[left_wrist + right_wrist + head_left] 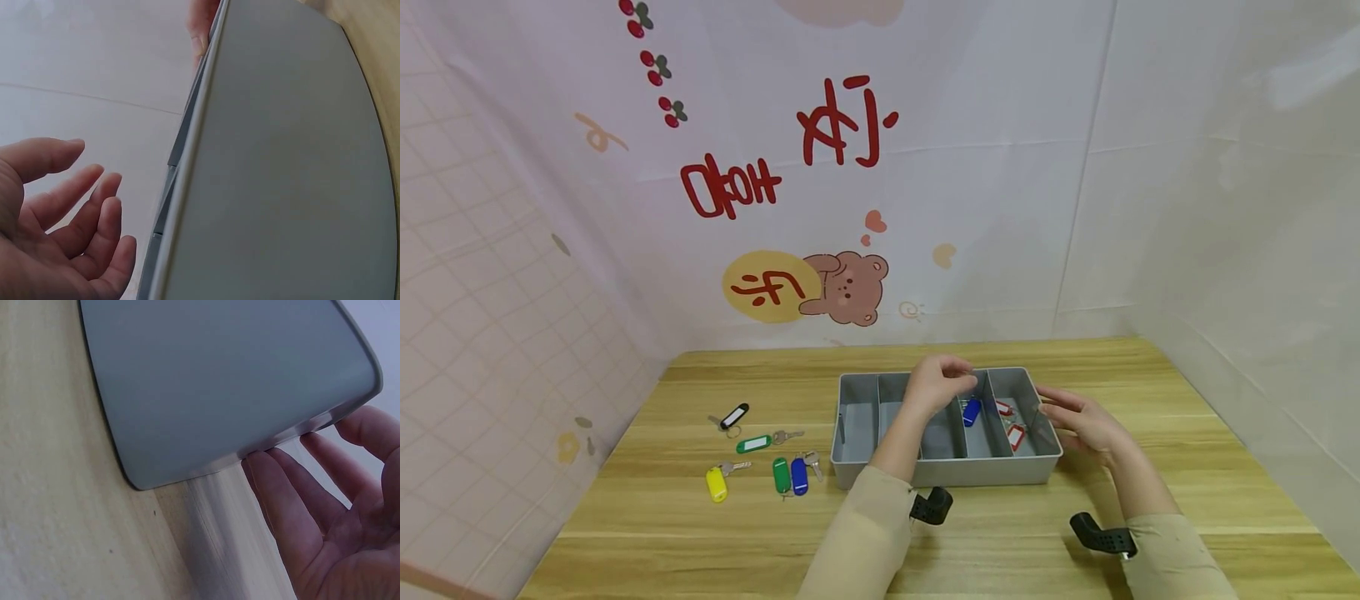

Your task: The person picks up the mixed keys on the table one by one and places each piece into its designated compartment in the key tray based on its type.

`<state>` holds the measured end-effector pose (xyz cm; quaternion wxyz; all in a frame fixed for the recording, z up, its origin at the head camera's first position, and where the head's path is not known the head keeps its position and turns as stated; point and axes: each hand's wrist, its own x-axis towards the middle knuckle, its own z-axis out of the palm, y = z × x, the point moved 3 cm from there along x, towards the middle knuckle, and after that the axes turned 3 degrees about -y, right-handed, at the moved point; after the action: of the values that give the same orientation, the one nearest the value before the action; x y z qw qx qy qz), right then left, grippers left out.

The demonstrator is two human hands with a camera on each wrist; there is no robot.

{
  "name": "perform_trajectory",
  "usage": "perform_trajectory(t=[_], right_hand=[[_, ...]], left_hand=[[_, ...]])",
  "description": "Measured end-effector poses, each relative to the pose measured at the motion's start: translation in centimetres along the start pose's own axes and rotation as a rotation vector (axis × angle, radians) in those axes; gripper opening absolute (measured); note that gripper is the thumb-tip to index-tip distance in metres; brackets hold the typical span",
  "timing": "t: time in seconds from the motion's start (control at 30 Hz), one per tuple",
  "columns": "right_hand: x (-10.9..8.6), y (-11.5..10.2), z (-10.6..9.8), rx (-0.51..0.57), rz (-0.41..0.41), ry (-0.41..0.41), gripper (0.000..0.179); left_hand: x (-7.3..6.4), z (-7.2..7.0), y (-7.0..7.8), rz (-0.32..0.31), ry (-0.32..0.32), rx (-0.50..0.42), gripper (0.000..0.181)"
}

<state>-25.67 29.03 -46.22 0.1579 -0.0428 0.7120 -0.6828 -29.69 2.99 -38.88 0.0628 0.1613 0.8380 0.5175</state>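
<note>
A grey divided organizer box [985, 473] stands on the table. Over its middle compartments hovers my left hand [934, 385], its fingers loosely bent and holding nothing, as the left wrist view of the hand [69, 219] also shows. Below and right of those fingers, a blue key tag [972, 412] lies in one compartment. The rightmost compartment holds two red key tags, one nearer [1016, 437] and a second red tag [1003, 408] behind it. My right hand [1086, 423] touches the box's right end wall, with fairly straight fingers [278, 494] against the outside.
Left of the box lie a black key tag [734, 416], a green tag [754, 444], a yellow tag [717, 484], another green tag [782, 475] and a blue tag [800, 477], with keys about them. A printed cloth [1000, 208] hangs behind the wooden table [685, 550].
</note>
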Motion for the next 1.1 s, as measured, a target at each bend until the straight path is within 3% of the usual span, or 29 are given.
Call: perform_trajectory(t=[0.63, 1.1], right_hand=[[0.0, -0.1, 0.1, 0.005, 0.003, 0.005, 0.064], [-0.1, 0.0, 0.2, -0.011, 0.001, 0.009, 0.064]], left_hand=[[-3.3, -0.4, 1.0, 0.081, -0.078, -0.114, 0.030], [-5.3, -1.1, 0.6, 0.159, -0.050, -0.015, 0.026]])
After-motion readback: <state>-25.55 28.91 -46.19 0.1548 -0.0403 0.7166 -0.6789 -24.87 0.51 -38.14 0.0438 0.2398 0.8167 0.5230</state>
